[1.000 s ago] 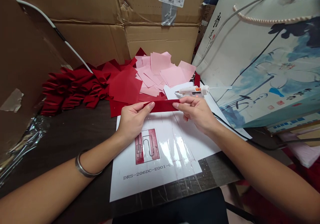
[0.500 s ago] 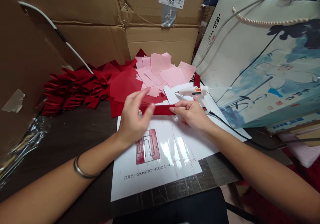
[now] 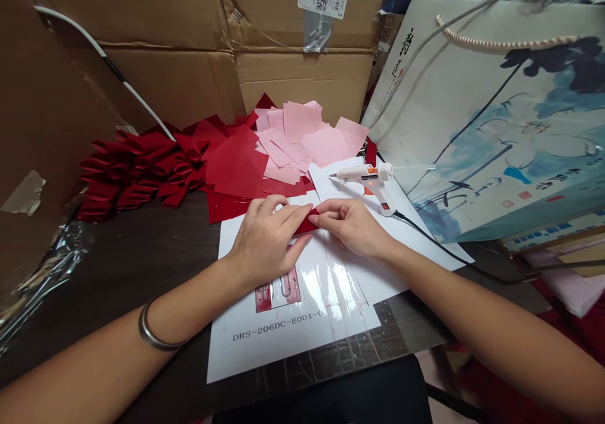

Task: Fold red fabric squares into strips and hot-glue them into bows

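Note:
A narrow red strip (image 3: 308, 224), apparently folded fabric or paper, is held just above the white printed sheet. My right hand (image 3: 352, 225) pinches its right end between thumb and fingertips. My left hand (image 3: 267, 241) lies over the rest of the strip, fingers along the top and thumb below, so most of it is hidden. Both hands' fingertips almost meet. Behind my right hand, a white glue gun (image 3: 371, 178) with an orange trigger stands on the paper, a small light glowing on it.
Flat red squares (image 3: 236, 166) and pink squares (image 3: 302, 131) lie behind my hands. Folded red pieces (image 3: 137, 166) are heaped at the left. Cardboard (image 3: 302, 71) walls the back. A large painted paper bag (image 3: 496, 121) stands right; a black cord (image 3: 430, 238) trails from the glue gun.
My left hand has moved right and down the strip, its raised fingers closing over it. My right hand has shifted slightly left and down with the strip's end. The glue gun is less covered.

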Demonstrator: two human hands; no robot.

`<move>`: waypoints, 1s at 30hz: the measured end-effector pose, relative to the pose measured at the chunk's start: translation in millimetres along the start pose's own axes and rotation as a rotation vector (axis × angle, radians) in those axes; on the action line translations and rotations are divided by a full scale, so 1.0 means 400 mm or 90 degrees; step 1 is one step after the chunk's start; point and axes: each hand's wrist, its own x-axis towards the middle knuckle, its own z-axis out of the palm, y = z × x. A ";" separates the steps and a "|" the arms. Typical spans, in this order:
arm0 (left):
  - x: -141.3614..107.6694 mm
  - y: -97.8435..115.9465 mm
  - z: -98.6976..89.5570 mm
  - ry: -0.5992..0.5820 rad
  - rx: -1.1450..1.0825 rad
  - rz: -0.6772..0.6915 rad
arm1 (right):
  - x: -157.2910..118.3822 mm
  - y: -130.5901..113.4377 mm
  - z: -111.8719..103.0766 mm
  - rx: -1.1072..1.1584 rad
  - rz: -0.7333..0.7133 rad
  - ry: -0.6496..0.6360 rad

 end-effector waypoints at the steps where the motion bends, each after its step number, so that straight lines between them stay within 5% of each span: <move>1: 0.000 0.000 -0.001 -0.001 0.003 0.000 | 0.000 -0.001 -0.001 -0.008 -0.008 -0.003; 4: 0.000 0.001 -0.001 -0.002 0.017 -0.014 | -0.004 -0.015 -0.008 -0.126 -0.061 0.027; 7: 0.001 -0.001 0.001 -0.006 0.033 -0.032 | -0.016 -0.042 -0.034 -0.404 -0.075 0.117; 12: -0.002 -0.004 0.005 -0.024 0.030 -0.041 | -0.043 -0.070 -0.113 -0.791 0.063 0.147; 21: -0.007 -0.004 0.005 -0.061 0.017 -0.041 | -0.061 -0.076 -0.210 -0.857 0.178 0.186; 27: -0.005 0.000 0.003 -0.032 0.036 -0.068 | -0.035 -0.051 -0.243 -0.813 0.070 0.302; 30: -0.005 0.000 0.009 -0.027 -0.042 -0.076 | -0.019 -0.035 -0.252 -0.788 0.015 0.284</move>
